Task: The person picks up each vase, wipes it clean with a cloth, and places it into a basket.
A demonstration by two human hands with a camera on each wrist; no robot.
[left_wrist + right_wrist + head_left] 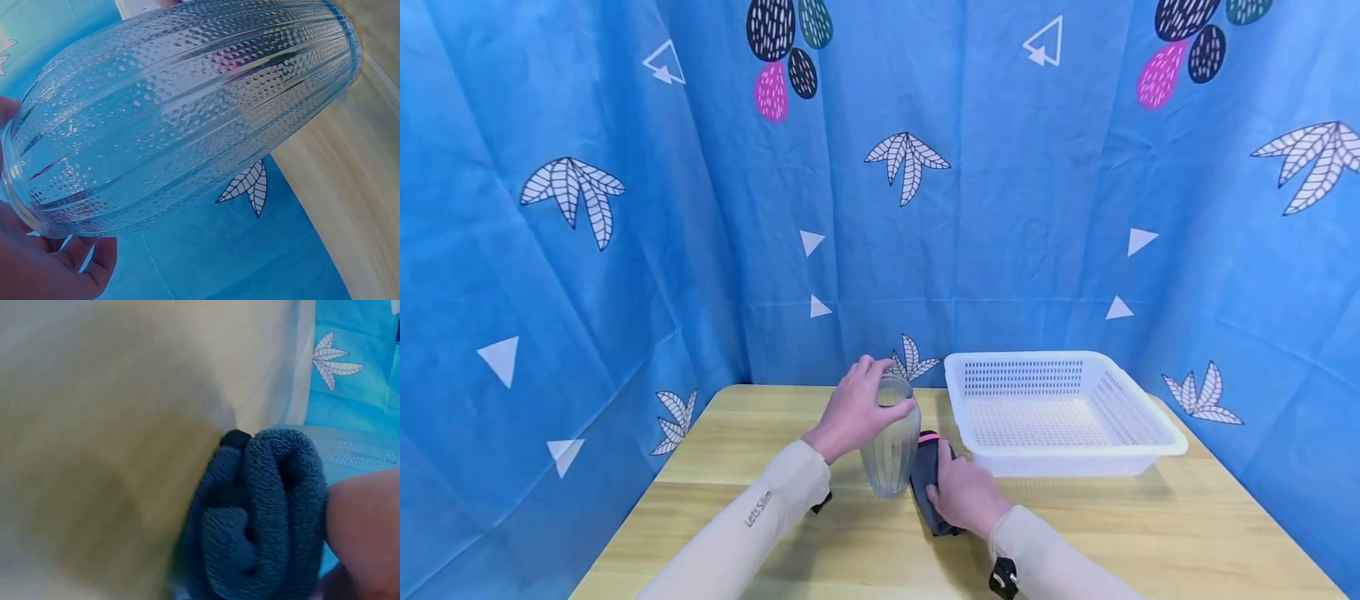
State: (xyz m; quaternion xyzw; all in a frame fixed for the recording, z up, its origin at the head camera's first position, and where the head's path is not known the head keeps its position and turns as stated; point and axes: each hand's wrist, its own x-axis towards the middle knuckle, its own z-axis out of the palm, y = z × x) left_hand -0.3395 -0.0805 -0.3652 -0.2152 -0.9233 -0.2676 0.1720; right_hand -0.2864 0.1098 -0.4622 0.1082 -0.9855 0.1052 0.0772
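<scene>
A clear ribbed glass vase (891,458) stands on the table, its dimpled wall (187,119) filling much of the left wrist view. My left hand (861,408) grips it at the rim, thumb on the near side and fingers curled behind. Just to the vase's right, my right hand (967,493) holds a folded dark grey towel (927,492) with a pink stripe at its far end. In the right wrist view the towel's thick fuzzy folds (269,512) show beside part of the right hand (365,531).
A white plastic basket (1067,462) with slotted sides sits at the back right of the wooden table (1210,542). Blue patterned curtains (880,250) hang behind and on both sides of the table.
</scene>
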